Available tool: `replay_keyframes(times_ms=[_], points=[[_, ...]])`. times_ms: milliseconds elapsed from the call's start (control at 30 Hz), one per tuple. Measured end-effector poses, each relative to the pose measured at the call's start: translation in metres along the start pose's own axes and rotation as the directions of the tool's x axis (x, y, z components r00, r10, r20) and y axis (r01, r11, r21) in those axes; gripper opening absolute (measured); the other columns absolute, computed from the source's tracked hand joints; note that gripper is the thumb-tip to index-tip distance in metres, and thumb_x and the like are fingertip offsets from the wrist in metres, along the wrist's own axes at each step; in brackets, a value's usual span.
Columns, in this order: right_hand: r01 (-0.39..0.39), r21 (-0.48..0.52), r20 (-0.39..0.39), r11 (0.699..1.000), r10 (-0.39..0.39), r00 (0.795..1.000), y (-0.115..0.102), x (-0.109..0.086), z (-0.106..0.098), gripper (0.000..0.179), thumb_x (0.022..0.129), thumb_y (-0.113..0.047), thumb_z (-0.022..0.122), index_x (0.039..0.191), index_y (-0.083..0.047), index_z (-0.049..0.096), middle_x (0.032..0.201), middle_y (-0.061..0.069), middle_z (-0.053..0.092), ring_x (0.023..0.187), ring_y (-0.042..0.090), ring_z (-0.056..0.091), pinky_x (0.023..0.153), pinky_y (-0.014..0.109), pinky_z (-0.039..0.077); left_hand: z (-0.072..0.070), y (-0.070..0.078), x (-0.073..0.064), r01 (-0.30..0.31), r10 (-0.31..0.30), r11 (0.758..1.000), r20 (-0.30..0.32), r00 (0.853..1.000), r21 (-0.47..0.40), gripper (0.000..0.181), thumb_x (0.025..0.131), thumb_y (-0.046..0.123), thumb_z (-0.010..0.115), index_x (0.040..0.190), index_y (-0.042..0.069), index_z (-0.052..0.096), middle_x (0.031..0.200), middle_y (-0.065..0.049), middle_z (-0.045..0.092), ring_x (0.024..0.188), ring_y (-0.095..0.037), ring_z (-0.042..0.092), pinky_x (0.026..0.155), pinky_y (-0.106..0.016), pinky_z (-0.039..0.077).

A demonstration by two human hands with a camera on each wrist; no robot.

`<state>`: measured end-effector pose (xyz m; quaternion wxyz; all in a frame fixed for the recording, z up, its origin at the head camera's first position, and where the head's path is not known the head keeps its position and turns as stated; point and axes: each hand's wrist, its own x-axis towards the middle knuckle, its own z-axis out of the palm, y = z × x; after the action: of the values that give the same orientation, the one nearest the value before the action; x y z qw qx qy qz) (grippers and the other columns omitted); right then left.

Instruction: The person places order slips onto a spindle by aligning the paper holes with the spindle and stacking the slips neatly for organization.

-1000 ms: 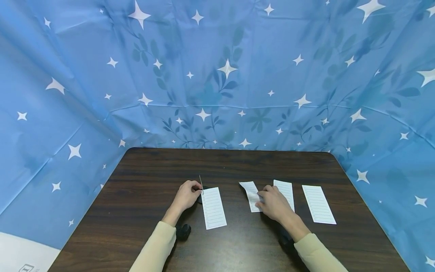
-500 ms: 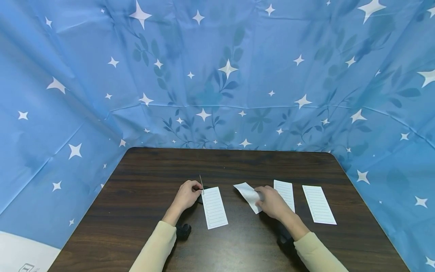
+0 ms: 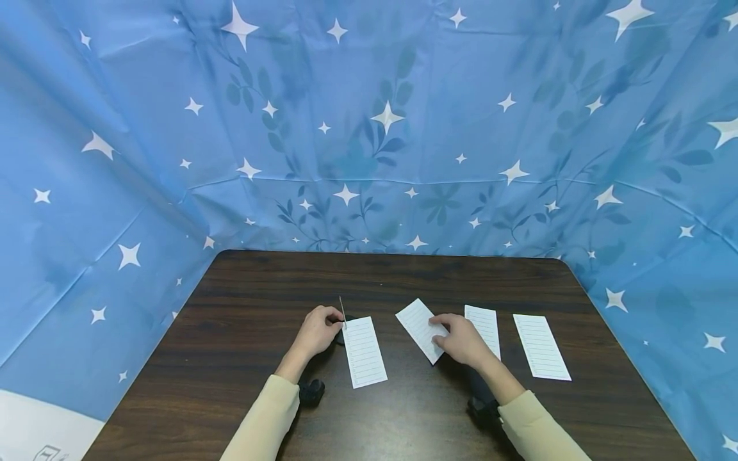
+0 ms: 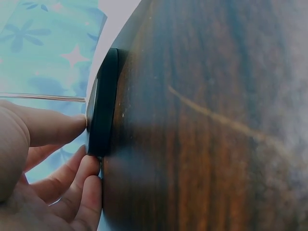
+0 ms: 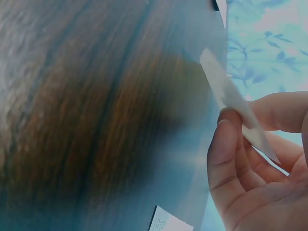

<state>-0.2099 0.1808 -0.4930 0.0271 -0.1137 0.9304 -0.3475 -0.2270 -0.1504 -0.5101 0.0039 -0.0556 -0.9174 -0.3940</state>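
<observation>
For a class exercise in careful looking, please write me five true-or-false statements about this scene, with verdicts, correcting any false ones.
1. The right hand pinches a ruled paper slip. True.
2. Only two slips are in view. False: the head view shows four.
3. The left hand has its grip on a flat black base. True.
4. A thin rod stands up beside the left hand. True.
5. The backdrop is plain red. False: the backdrop is blue, with white stars and leaf patterns.
</observation>
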Motion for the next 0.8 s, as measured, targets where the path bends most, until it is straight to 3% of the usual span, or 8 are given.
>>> replay_keyframes(times_ms=[167, 333, 567, 800], points=[[-0.009, 0.086, -0.017, 0.996, 0.011, 1.0, -0.001, 0.001, -0.001, 0.035, 0.088, -0.002, 0.069, 0.123, 0.0, 0.07, 0.128, 0.02, 0.066, 0.122, 0.04, 0.059, 0.097, 0.056, 0.047, -0.001, 0.0, -0.002, -0.005, 0.005, 1.0, 0.012, 1.0, -0.003, 0.008, 0.096, 0.008, 0.069, 0.102, 0.01, 0.074, 0.106, -0.007, 0.062, 0.089, -0.019, 0.057, 0.078, -0.041, 0.05], [-0.015, 0.199, -0.008, 0.98, 0.017, 1.0, -0.002, 0.0, -0.001, 0.037, 0.089, -0.002, 0.069, 0.126, 0.0, 0.069, 0.13, 0.017, 0.066, 0.123, 0.036, 0.059, 0.09, 0.047, 0.049, -0.002, 0.001, -0.003, -0.016, 0.016, 1.0, 0.017, 1.0, -0.01, 0.009, 0.095, 0.008, 0.069, 0.103, 0.009, 0.073, 0.106, -0.007, 0.062, 0.091, -0.021, 0.058, 0.079, -0.042, 0.05], [-0.027, 0.378, 0.016, 0.925, 0.022, 1.0, -0.007, -0.001, -0.001, 0.039, 0.091, -0.001, 0.068, 0.13, 0.002, 0.065, 0.137, 0.02, 0.061, 0.132, 0.042, 0.052, 0.072, 0.031, 0.058, -0.003, -0.001, -0.004, 0.008, -0.008, 1.0, 0.009, 1.0, -0.006, 0.01, 0.098, 0.012, 0.067, 0.106, 0.011, 0.073, 0.108, -0.005, 0.062, 0.091, -0.019, 0.059, 0.08, -0.041, 0.051], [0.012, 0.456, 0.008, 0.89, -0.018, 1.0, -0.013, -0.002, -0.003, 0.04, 0.091, 0.0, 0.07, 0.13, 0.003, 0.064, 0.136, 0.02, 0.061, 0.132, 0.039, 0.053, 0.075, 0.029, 0.056, -0.007, 0.001, -0.006, -0.013, 0.012, 1.0, -0.015, 1.0, -0.026, 0.013, 0.099, 0.015, 0.065, 0.108, 0.009, 0.073, 0.108, -0.005, 0.064, 0.091, -0.019, 0.06, 0.079, -0.042, 0.051]])
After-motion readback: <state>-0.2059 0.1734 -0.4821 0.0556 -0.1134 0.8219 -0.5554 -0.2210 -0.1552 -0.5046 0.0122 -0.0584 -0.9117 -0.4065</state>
